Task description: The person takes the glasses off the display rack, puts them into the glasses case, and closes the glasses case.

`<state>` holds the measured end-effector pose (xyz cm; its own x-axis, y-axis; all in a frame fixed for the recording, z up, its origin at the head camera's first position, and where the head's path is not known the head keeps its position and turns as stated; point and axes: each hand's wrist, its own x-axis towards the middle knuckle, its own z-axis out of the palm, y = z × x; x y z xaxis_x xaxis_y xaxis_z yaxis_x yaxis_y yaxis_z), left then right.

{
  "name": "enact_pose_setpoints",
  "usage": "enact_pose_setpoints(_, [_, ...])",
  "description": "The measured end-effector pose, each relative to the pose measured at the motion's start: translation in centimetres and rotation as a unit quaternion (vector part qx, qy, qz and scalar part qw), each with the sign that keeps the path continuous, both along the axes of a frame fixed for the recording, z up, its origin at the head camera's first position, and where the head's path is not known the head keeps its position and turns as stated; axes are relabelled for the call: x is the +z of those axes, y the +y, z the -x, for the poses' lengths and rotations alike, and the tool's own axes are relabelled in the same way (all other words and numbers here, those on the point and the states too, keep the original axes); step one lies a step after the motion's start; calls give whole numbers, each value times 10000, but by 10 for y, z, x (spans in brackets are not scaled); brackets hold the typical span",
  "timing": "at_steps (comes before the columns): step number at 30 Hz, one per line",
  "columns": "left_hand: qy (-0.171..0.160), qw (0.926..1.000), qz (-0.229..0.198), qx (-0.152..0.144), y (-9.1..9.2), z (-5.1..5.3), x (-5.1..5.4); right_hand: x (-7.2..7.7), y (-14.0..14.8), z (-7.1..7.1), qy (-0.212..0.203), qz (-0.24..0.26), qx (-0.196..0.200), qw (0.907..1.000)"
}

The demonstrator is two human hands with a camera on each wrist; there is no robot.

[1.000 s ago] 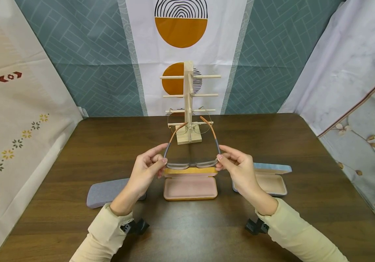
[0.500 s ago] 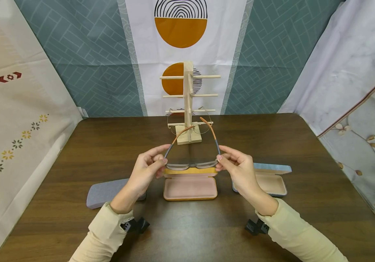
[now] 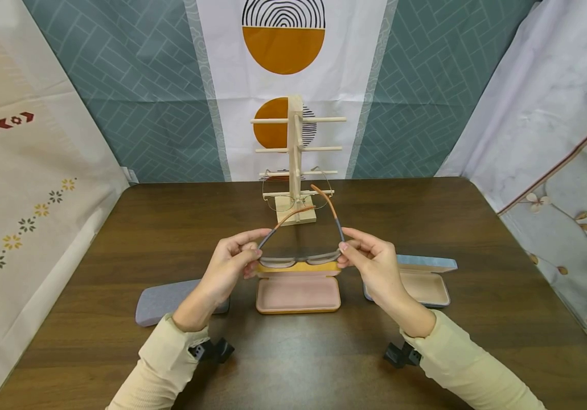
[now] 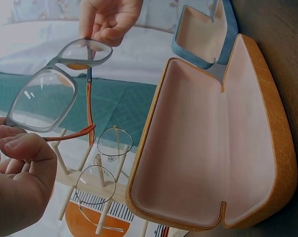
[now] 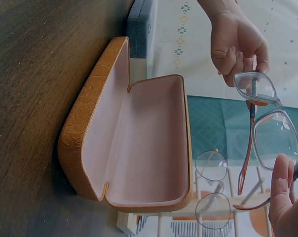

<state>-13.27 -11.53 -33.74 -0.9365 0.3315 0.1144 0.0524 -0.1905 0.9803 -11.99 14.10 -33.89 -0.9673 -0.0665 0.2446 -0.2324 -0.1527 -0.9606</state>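
Both hands hold up a pair of eyeglasses (image 3: 278, 262) with grey rims and orange-tipped temples, lenses toward the person. At the left hinge, the left hand (image 3: 229, 263) pinches the frame between thumb and fingers. The right hand (image 3: 372, 261) pinches the opposite corner. The left temple (image 4: 72, 136) slants inward toward the right one, which points away from the person. Below the eyeglasses lies a mustard-yellow glasses case (image 3: 298, 311), lid raised, its pink lining bare in both wrist views.
Behind stands a wooden display rack (image 3: 295, 136) carrying thin wire-rimmed glasses (image 5: 211, 166) on a low peg. A light-blue case (image 3: 426, 263) lies open at the right, partly behind the right hand. A closed grey case (image 3: 165, 302) lies left, partly under the left forearm.
The left temple has swung inward to the right, its tip now near the right temple. The left fingers moved slightly right with it. The right hand and its grip look almost unchanged.
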Motion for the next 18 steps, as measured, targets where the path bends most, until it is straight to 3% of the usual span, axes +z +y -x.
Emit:
enact_pose_setpoints(9, [42,9995,81,-301,-4,2,-1,1,1,0,-148,-72,-31,9999])
enact_pose_setpoints(18, [479,9966,539,-410,-9,5,-4,0,1,0,-112,0,12,9999])
